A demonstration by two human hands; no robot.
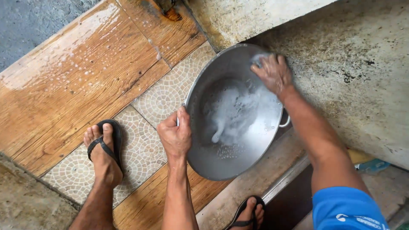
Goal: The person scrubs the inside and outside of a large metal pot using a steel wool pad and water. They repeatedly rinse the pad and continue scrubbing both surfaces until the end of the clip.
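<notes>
A large round metal pan (221,162) is tilted on its edge against a concrete step. White soap foam (238,108) covers its inner bottom. My left hand (175,136) grips the pan's left rim and holds it up. My right hand (272,73) is inside the pan near the upper rim, fingers closed on a small pale scrubber (257,59) pressed to the metal. A small loop handle (284,122) shows on the pan's right rim.
Wet wood-look floor tiles (76,85) with soap bubbles lie at left, mosaic tiles (166,93) beside them. My left foot in a black flip-flop (104,147) stands on the mosaic; my other foot (249,215) is at the bottom. A stained concrete slab (358,76) fills the right.
</notes>
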